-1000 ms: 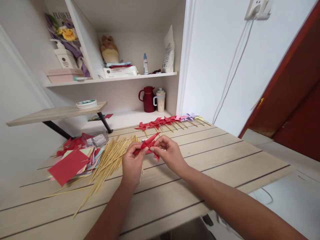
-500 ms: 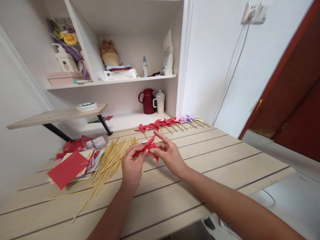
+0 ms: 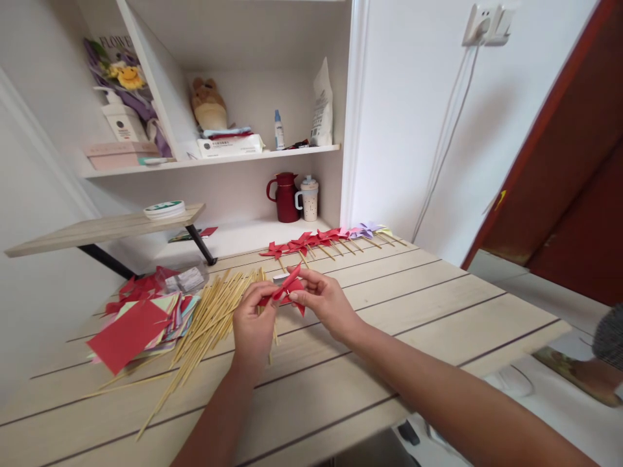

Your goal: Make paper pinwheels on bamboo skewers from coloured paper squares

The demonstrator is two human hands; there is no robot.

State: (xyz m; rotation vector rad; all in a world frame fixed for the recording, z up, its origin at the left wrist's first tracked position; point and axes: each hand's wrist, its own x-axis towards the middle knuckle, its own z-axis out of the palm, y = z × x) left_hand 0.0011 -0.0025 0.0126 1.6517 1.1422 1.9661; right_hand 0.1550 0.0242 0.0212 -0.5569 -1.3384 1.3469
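Both of my hands hold a red paper pinwheel just above the wooden table. My left hand pinches its left side, and my right hand pinches the folded centre from the right. A heap of bamboo sticks lies directly left of my left hand. A stack of coloured paper squares, a red one on top, lies further left. Several finished pinwheels on sticks, red, pink, purple and yellow, lie in a row along the table's far edge.
A red jug and a white cup stand on the lower shelf behind the table. A small side table carries a round tape box. Another person's foot shows on the floor at right.
The view has shifted slightly left. My fingers have moved a little on the red pinwheel, which stays between both hands. A foot has come into view at the right edge.
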